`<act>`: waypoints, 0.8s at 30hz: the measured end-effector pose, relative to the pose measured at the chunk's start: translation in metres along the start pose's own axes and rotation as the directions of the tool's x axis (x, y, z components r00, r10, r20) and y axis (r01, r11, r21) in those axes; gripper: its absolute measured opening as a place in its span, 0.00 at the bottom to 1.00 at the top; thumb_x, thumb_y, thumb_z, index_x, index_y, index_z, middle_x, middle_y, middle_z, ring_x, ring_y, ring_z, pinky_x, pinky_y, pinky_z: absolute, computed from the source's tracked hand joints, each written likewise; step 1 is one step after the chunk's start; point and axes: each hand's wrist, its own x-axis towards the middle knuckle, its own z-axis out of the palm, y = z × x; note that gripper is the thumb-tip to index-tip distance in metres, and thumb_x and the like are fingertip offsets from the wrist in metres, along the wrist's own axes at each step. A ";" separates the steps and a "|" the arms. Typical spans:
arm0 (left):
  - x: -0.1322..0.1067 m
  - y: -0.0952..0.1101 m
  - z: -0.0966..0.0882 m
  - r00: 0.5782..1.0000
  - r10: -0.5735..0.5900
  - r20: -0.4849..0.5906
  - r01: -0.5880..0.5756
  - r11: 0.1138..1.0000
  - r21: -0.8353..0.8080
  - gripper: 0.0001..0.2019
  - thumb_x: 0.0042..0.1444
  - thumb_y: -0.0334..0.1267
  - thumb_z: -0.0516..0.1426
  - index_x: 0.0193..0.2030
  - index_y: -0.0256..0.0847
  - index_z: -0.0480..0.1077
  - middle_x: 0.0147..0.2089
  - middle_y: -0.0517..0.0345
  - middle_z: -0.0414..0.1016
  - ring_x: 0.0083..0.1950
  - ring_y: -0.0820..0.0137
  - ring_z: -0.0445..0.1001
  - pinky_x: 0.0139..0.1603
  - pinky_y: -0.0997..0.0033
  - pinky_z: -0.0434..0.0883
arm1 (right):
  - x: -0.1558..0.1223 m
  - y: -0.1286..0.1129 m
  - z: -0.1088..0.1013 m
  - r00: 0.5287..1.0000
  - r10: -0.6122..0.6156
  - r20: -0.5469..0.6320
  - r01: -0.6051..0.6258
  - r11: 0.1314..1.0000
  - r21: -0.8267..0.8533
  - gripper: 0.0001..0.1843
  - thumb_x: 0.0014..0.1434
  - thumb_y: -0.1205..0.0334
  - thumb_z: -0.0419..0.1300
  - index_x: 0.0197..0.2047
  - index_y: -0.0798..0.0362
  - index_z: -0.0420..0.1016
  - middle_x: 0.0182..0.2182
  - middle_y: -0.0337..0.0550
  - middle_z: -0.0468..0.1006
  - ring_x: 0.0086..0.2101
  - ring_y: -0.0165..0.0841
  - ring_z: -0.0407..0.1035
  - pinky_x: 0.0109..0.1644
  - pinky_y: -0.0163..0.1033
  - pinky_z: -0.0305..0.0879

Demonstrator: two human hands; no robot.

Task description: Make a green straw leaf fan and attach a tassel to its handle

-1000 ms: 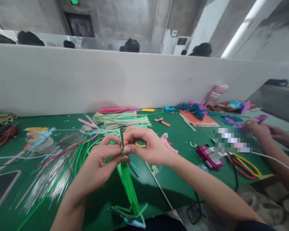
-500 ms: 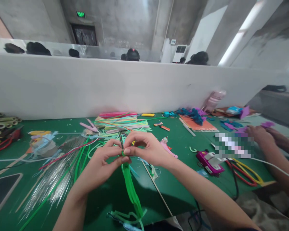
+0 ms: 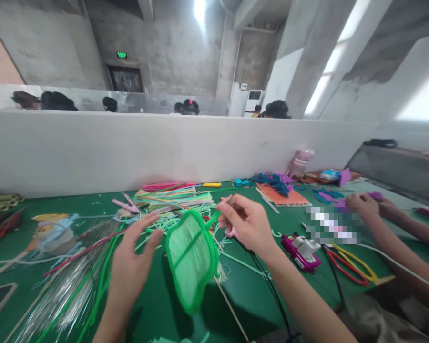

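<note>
A green leaf (image 3: 192, 259), made of pale sheer fill with a darker fuzzy rim and a central rib, hangs tilted over the table in front of me. My right hand (image 3: 243, 221) pinches its stem at the upper right, thumb against the fingers. To the left of the leaf, my left hand (image 3: 134, 257) is apart from it, thumb and fingers spread with nothing between them. Behind the leaf lies a pile of pastel pipe cleaners (image 3: 175, 197), partly covered by it. A thin wooden stick (image 3: 232, 312) rests below my right hand.
Clear plastic strips (image 3: 71, 286) and a phone (image 3: 0, 300) lie at left. A purple power strip (image 3: 300, 255) with cables and red-and-yellow-handled scissors (image 3: 353, 267) sit at right. Another person's hands (image 3: 364, 205) work beyond them. A white partition (image 3: 128, 152) closes the back.
The leaf has turned its broad face toward me. My left hand has let go and moved left, while my right hand has shifted right with the stem. The view has tilted up.
</note>
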 end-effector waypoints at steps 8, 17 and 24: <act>-0.010 -0.015 0.009 0.848 -0.485 0.212 0.424 0.384 -0.820 0.41 0.53 0.75 0.48 0.64 0.51 0.66 0.70 0.48 0.66 0.70 0.49 0.65 0.63 0.45 0.70 | -0.060 0.024 0.042 0.902 -0.155 -0.402 0.233 0.961 0.151 0.08 0.67 0.62 0.60 0.46 0.46 0.80 0.37 0.46 0.83 0.33 0.39 0.82 0.28 0.39 0.78; 0.022 -0.026 0.011 0.723 -0.673 0.156 0.413 0.241 -0.879 0.21 0.67 0.31 0.51 0.65 0.43 0.69 0.43 0.53 0.86 0.44 0.62 0.85 0.54 0.57 0.79 | -0.136 0.064 0.094 0.926 0.240 0.290 -0.309 0.925 0.219 0.35 0.56 0.64 0.68 0.65 0.47 0.68 0.58 0.54 0.77 0.53 0.45 0.76 0.55 0.51 0.75; 0.025 -0.043 0.004 0.690 -0.707 0.155 0.460 0.263 -0.848 0.20 0.64 0.30 0.54 0.63 0.37 0.71 0.37 0.50 0.86 0.38 0.58 0.86 0.50 0.54 0.81 | -0.147 0.065 0.096 0.784 0.413 0.464 -0.576 0.763 0.293 0.39 0.58 0.44 0.67 0.66 0.51 0.65 0.47 0.52 0.83 0.47 0.40 0.77 0.53 0.46 0.70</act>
